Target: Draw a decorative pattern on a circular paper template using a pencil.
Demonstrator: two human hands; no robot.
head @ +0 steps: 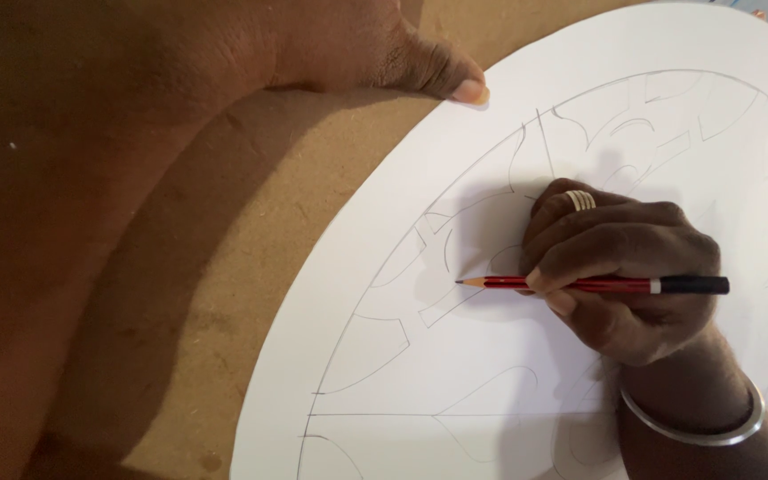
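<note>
My right hand [620, 271] grips a red pencil with a black end [611, 284], its sharpened tip resting on a large round white sheet [384, 356] covered with curved pencil lines. A ring sits on one finger and a silver bangle [695, 427] circles the wrist. My left hand [375, 49] reaches in from the upper left, its thumb tip pressing down on the sheet's upper edge. The left forearm fills the left side of the view.
The sheet lies on a brown fibreboard surface [242, 231], which shows to the left of the paper and along the top. A dark shadow of the left arm falls across the board.
</note>
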